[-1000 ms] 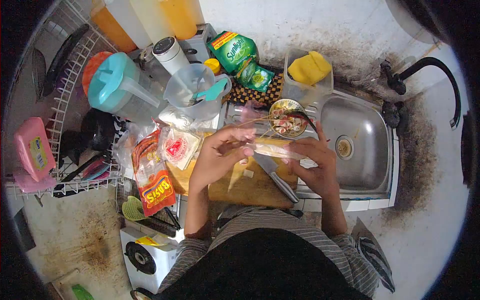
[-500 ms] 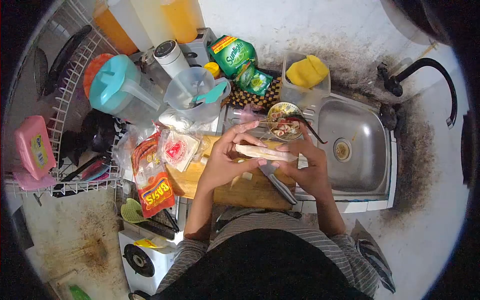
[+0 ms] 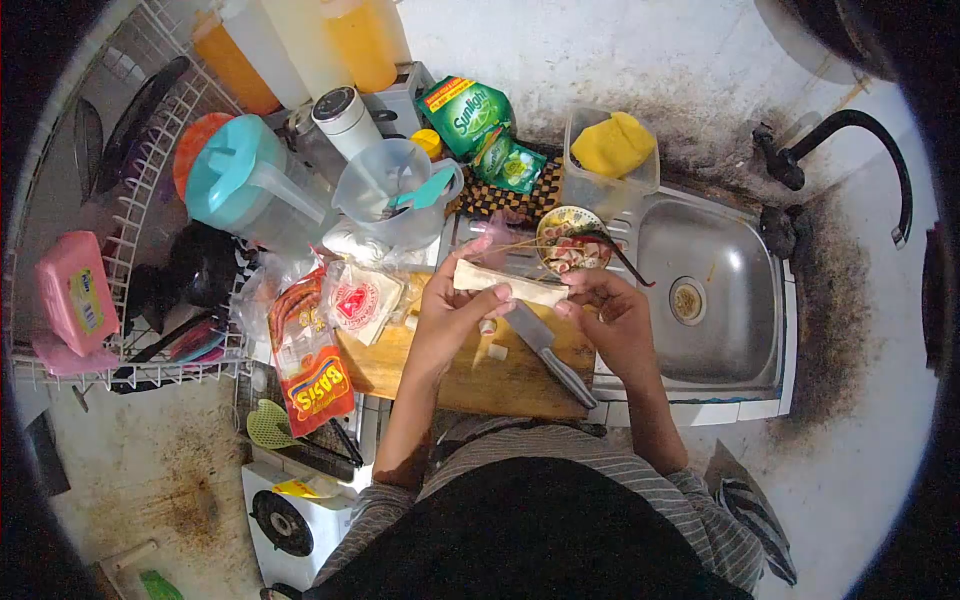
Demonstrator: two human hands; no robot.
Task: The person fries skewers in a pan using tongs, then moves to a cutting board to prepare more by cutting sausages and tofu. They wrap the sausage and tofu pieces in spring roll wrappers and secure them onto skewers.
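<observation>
A pale, flat-sided roll (image 3: 512,284) is held level between both hands above the wooden board (image 3: 450,375). My left hand (image 3: 452,312) pinches its left end, thumb across the front. At the other end, my right hand (image 3: 612,305) grips the roll with thumb and fingertips. Below them a knife (image 3: 548,352) lies slantwise on the board, near small pale pieces (image 3: 497,352). Just behind my right hand stands a patterned bowl (image 3: 572,222) with chopped food and a dark-handled spoon. Left of my left hand lies a packet of pale wrappers (image 3: 358,305).
To the right is a steel sink (image 3: 735,340) under a black faucet (image 3: 850,125). Behind the board stand a clear jug (image 3: 395,185), a green Sunlight pouch (image 3: 468,112) and a tub with a yellow sponge (image 3: 614,145). A red sausage packet (image 3: 312,375) lies at the left.
The roll has tilted and shifted left, showing a longer, flatter side. My left hand has turned, with its thumb now across the roll. The knife is less covered by my right hand.
</observation>
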